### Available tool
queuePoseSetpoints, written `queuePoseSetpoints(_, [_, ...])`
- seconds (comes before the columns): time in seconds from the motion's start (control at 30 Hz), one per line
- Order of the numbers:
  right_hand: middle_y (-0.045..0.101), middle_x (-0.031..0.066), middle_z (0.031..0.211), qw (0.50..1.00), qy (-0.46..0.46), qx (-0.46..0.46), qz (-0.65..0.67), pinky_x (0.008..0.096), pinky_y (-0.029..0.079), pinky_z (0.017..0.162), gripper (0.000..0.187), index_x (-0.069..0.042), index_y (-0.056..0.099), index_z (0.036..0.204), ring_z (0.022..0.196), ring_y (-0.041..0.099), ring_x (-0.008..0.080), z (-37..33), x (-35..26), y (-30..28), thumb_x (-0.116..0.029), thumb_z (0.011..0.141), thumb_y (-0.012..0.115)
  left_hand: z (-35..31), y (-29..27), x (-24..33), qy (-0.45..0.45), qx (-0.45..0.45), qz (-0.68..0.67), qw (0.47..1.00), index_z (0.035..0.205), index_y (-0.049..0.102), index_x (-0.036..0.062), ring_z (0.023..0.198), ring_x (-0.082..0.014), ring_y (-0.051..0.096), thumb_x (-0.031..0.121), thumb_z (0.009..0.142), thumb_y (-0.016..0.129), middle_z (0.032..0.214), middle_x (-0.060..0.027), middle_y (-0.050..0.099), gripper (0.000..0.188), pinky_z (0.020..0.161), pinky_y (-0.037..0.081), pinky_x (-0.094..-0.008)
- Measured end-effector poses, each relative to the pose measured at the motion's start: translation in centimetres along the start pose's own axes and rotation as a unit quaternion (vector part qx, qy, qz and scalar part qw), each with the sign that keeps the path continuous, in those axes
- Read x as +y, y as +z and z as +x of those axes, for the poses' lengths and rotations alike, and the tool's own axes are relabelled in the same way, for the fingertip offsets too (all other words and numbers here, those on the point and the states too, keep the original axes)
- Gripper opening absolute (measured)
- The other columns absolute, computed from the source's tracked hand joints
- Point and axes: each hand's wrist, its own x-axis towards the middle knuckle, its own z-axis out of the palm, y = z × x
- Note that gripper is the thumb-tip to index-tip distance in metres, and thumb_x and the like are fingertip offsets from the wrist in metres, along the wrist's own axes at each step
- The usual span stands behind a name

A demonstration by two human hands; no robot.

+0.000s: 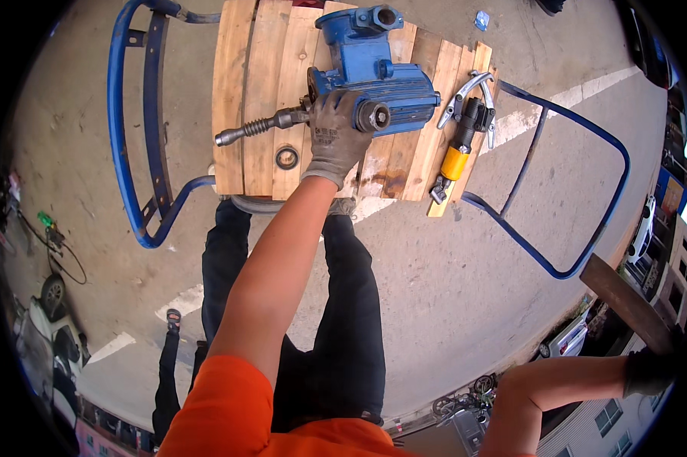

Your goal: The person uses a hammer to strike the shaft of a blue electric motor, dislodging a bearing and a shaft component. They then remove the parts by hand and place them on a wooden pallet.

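Observation:
My left hand (334,137), in a grey-brown work glove, is closed in front of a blue electric motor (397,91) lying on a wooden plank top (233,68). A round steel piece (372,116) with a hollow in its end pokes out at the thumb side; the glove hides the rest. From the motor's left side sticks a ribbed metal shaft (258,127), partly behind my glove. A dark ring (286,158) lies below the shaft. Far out at the right, my raised right hand (652,372), in a dark glove, is closed on a thick brown bar (625,302), wooden by its look.
A yellow-and-black hydraulic puller (455,161) with silver jaws lies at the planks' right side. Blue tubular frames (116,114) extend left and right (625,179). Another person's leg (168,365) shows at lower left. A scooter (43,343) and parked vehicles stand farther off.

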Motion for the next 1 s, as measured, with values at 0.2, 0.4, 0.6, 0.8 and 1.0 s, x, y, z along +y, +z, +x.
queuePoseSetpoints(0.2, [0.066,0.0085,0.084,0.899,0.268,-0.346,0.017,0.0302,0.055,0.061,0.038,0.0,0.061,0.122,0.065,0.065,0.0131,-32.2,-5.4,20.5,-0.027,0.095,0.064,-1.7,-0.6,-1.7,0.076,-0.006,0.067,0.995,0.109,0.066,0.0093,0.104,-0.0374,0.059,0.019,0.071,0.081,0.108,-0.0137,0.064,0.042,0.093,0.047,-0.0511])
queuePoseSetpoints(0.4, [0.061,0.0062,0.073,0.712,0.57,-0.41,0.017,0.0291,0.049,0.047,0.026,0.002,0.057,0.107,0.048,0.059,0.0159,-34.1,-7.2,20.0,-0.002,0.085,0.069,-2.0,-0.8,1.7,0.08,0.023,0.032,0.996,0.107,0.069,0.0135,0.103,-0.0339,0.059,0.02,0.073,0.08,0.104,-0.0103,0.063,0.037,0.095,0.046,-0.0503])
queuePoseSetpoints(0.6, [0.061,0.0069,0.074,0.71,0.582,-0.397,-0.009,0.0292,0.052,0.048,0.025,0.005,0.058,0.106,0.052,0.061,0.0167,-34.1,-4.6,17.2,-0.004,0.084,0.07,-2.2,-0.4,3.4,0.045,0.041,-0.001,0.998,0.105,0.07,0.0169,0.102,-0.0317,0.058,0.019,0.07,0.079,0.105,-0.0097,0.062,0.036,0.094,0.046,-0.0493])
queuePoseSetpoints(0.8, [0.061,0.0069,0.072,0.692,0.615,-0.377,0.002,0.0296,0.052,0.049,0.027,0.005,0.058,0.106,0.052,0.062,0.0181,-36.1,-3.0,17.0,-0.004,0.084,0.071,-4.3,0.2,3.5,0.062,0.009,-0.016,0.998,0.105,0.07,0.0187,0.106,-0.0301,0.055,0.018,0.068,0.08,0.108,-0.0074,0.058,0.038,0.098,0.044,-0.0496])
queuePoseSetpoints(1.0, [0.061,0.0076,0.072,0.673,0.63,-0.387,0.028,0.0301,0.052,0.049,0.027,0.005,0.058,0.106,0.052,0.062,0.0179,-36.9,-1.9,18.1,-0.002,0.084,0.071,-4.3,0.1,2.8,0.045,0.002,-0.026,0.999,0.105,0.069,0.0187,0.108,-0.0314,0.054,0.019,0.067,0.08,0.11,-0.0076,0.058,0.04,0.1,0.041,-0.0502])
